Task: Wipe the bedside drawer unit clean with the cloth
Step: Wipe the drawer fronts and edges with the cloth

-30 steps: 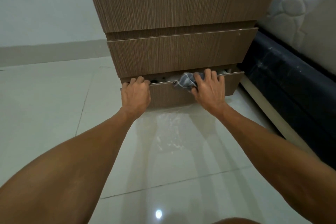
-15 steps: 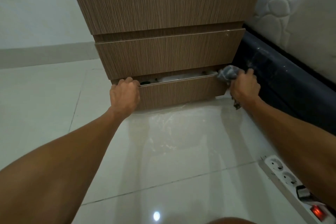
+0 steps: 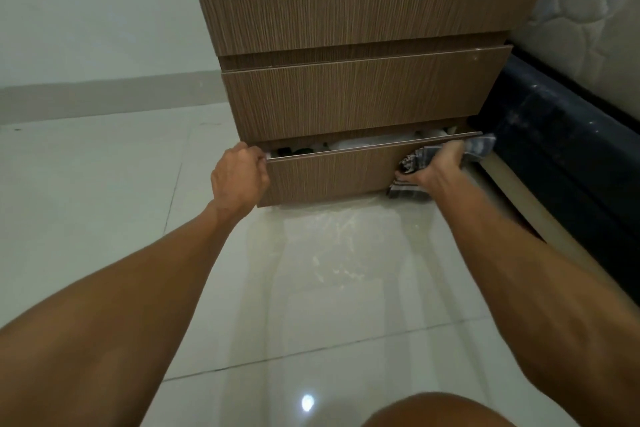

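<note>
Low down, the bottom drawer (image 3: 332,173) of the wood-grain drawer unit (image 3: 346,10) is gripped at its left corner by the curled left hand (image 3: 239,177). At its right end, the checked cloth (image 3: 415,163) is clutched in the right hand (image 3: 436,170) against the drawer front.

the drawer unit (image 3: 360,3) wears a brown wood-grain laminate with fine vertical streaks, matt. the cloth (image 3: 415,159) is soft woven fabric, grey with dark checks. the floor (image 3: 104,191) is glossy pale tile, mirror-smooth. far right, the mattress (image 3: 595,10) shows quilted white fabric.
</note>
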